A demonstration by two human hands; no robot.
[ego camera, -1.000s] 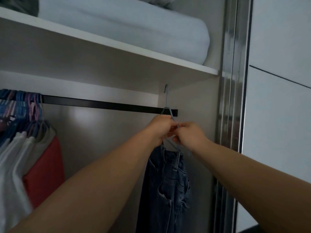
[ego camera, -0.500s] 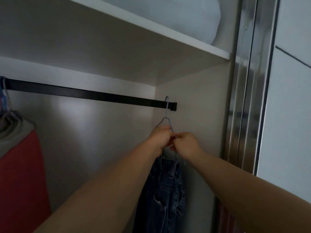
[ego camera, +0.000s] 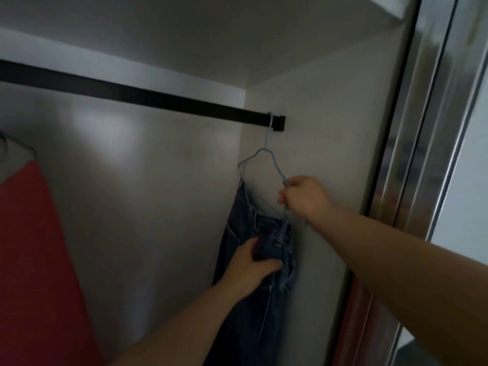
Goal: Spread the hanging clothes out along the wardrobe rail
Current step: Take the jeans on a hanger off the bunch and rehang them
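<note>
Pale wardrobe walls point(ego camera: 148, 207) surround you, dim inside, with the underside of a shelf point(ego camera: 237, 35) overhead and a shiny metal door frame point(ego camera: 427, 114) running down your right side. Across the back runs the black rail point(ego camera: 132, 93), ending at the right side wall. At the far left edge a red garment point(ego camera: 31, 260) hangs, its hanger mostly out of frame and well apart from everything else.

Your dark blue jeans point(ego camera: 253, 299) hang at the very right end of the rail, close against the side wall. They dangle from a thin light-blue wire hanger point(ego camera: 266, 154), whose hook sits over the rail just beside its end bracket. The hanger is tilted, its right arm sloping down toward your right hand.

Your left hand point(ego camera: 250, 265) reaches up from below and holds the jeans near the waistband, its grip wrapped round a fold of denim with the thumb on the front. Your right hand point(ego camera: 303, 196) is higher, its grip pinching the right arm of the hanger between thumb and curled fingers.
</note>
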